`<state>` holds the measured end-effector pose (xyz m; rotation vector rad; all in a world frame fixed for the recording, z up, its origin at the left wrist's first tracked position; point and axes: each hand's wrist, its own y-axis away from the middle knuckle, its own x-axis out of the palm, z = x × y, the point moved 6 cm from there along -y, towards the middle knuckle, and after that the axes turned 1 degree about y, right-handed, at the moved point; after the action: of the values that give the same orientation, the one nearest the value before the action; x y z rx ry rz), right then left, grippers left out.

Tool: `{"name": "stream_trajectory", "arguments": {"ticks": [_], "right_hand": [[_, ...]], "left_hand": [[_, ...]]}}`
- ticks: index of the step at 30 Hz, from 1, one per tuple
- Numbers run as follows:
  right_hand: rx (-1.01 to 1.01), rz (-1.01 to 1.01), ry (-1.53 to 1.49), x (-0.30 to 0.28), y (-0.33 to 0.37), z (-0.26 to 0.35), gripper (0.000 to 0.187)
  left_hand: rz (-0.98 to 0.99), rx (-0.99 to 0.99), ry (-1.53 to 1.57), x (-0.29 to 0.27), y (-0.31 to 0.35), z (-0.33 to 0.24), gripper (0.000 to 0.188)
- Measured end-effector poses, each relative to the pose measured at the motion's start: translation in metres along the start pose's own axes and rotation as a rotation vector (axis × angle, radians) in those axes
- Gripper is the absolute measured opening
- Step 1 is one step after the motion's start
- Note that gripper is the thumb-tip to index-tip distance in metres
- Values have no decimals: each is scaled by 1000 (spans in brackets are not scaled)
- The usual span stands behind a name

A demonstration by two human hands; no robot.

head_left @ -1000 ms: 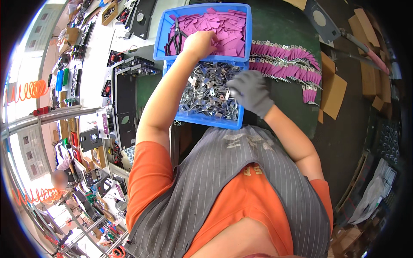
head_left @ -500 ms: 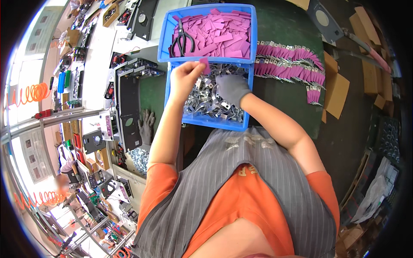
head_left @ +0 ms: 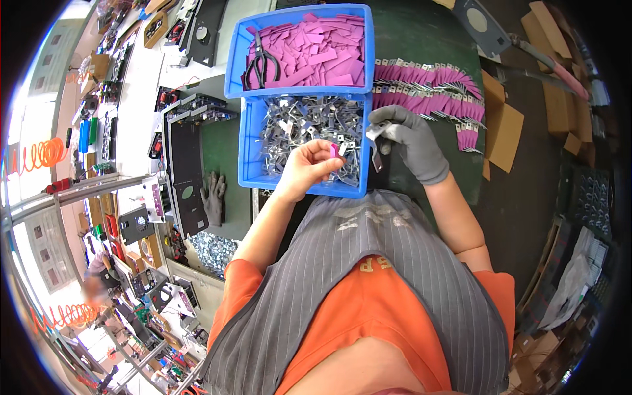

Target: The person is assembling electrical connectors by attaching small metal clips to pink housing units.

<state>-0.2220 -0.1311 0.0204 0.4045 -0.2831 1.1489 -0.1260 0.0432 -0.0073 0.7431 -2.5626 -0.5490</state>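
My bare left hand (head_left: 309,168) is above the near blue bin (head_left: 249,158), pinching a small pink strip (head_left: 334,151) between thumb and fingers. Wearing a grey glove, my right hand (head_left: 415,146) is just past that bin's right edge, closed on a bent metal bracket (head_left: 376,135). Loose metal brackets (head_left: 303,118) fill the near bin. Behind it, the far blue bin (head_left: 234,62) holds a heap of pink strips (head_left: 322,49), with black-handled scissors (head_left: 262,69) lying on them at the left.
Rows of brackets with pink strips (head_left: 428,99) lie on the green table (head_left: 421,33) at the right, beside a cardboard box (head_left: 505,135). To the left are a spare grey glove (head_left: 213,197), a black panel (head_left: 187,178) and a bag of small shiny parts (head_left: 214,252).
My right hand has come out of the near bin to the right with a bracket. My left hand has moved nearer my body and right, still pinching the pink strip.
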Motion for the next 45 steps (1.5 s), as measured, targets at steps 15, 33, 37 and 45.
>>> {"name": "stream_trajectory", "arguments": {"ticks": [15, 33, 37, 45], "right_hand": [[-211, -156, -268, 0, 28, 45, 17], [98, 39, 145, 8, 34, 13, 23], [-13, 30, 362, 6, 28, -12, 18], [-193, 174, 720, 9, 32, -7, 14]], "left_hand": [[193, -5, -143, 45, 4, 2, 25], [75, 415, -764, 60, 14, -23, 25], [81, 405, -882, 64, 15, -22, 19], [72, 303, -1018, 63, 12, -12, 21]]}}
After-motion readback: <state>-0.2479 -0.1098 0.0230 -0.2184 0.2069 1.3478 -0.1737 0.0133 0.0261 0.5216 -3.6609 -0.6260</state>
